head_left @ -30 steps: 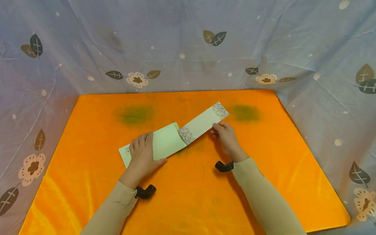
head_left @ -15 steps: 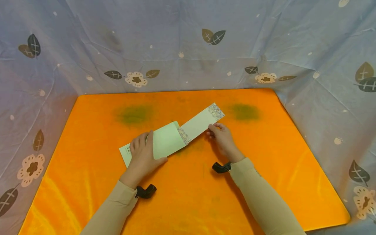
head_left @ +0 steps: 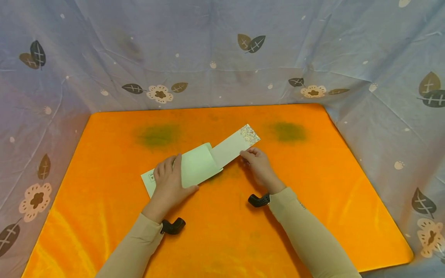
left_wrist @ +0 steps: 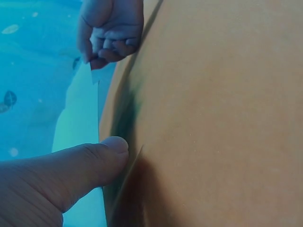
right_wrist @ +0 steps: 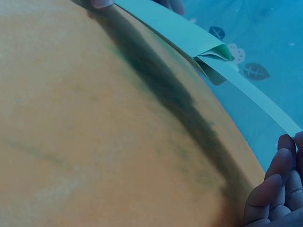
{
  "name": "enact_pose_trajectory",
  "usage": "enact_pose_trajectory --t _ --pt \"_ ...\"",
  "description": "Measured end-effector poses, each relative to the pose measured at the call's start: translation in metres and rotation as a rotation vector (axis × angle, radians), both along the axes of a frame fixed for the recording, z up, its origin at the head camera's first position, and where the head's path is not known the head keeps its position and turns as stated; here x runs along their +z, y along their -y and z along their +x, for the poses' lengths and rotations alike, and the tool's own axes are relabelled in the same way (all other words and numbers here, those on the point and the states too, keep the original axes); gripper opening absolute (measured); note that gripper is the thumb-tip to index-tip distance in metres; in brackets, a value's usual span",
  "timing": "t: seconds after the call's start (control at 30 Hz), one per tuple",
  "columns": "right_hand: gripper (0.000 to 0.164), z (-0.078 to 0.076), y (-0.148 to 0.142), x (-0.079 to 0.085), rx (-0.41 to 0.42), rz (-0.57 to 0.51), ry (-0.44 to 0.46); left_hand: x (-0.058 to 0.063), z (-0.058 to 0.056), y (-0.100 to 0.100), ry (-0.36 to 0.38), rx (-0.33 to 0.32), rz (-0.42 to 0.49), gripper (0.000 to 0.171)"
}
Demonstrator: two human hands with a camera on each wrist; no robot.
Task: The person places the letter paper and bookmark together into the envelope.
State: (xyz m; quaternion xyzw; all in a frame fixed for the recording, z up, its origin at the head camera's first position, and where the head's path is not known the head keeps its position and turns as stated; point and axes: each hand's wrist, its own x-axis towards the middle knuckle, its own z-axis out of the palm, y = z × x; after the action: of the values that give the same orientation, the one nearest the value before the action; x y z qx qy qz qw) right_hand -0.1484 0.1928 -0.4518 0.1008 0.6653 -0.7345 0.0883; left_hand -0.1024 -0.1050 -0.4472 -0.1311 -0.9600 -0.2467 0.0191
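Note:
In the head view, a pale green envelope (head_left: pixel 198 166) lies at a slant, its mouth towards the right. My left hand (head_left: pixel 168 189) spans it from above, fingers over the far edge and thumb across the near one. A long white card (head_left: pixel 227 151) with a speckled gold-grey end sticks out of the mouth; its other end is hidden inside. My right hand (head_left: pixel 258 166) pinches the card's near edge between thumb and forefinger. The right wrist view shows the envelope mouth (right_wrist: pixel 215 53) gaping around the card, above a dark shadow on the cloth.
An orange cloth (head_left: pixel 215 239) with two dark green smudges covers the table. Pale grey-blue curtains (head_left: pixel 194 46) printed with leaves and flowers enclose the back and sides. A black wrist device (head_left: pixel 174 226) sits on each wrist, at the beige sleeves.
My right hand has moved left and slightly down with the card, which has slid deeper into the envelope; its inner speckled band is now hidden. My left hand stays in place.

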Motion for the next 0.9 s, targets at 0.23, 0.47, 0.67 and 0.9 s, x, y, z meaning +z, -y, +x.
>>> enact_pose_trajectory --t 0.23,0.47,0.67,0.9 --pt "0.031 0.001 0.001 -0.001 0.008 0.067 -0.012 0.002 0.0 0.0 0.012 0.002 0.0 0.117" --pt "0.093 0.001 0.0 -0.002 0.017 0.136 -0.034 0.002 0.0 0.001 0.017 0.004 0.002 0.117" --pt "0.097 0.007 0.003 0.015 0.017 0.091 -0.097 0.002 0.0 0.001 0.014 0.002 -0.002 0.117" --pt "0.084 0.013 0.007 0.026 0.017 0.105 -0.127 0.002 0.001 0.002 0.011 0.001 -0.003 0.117"
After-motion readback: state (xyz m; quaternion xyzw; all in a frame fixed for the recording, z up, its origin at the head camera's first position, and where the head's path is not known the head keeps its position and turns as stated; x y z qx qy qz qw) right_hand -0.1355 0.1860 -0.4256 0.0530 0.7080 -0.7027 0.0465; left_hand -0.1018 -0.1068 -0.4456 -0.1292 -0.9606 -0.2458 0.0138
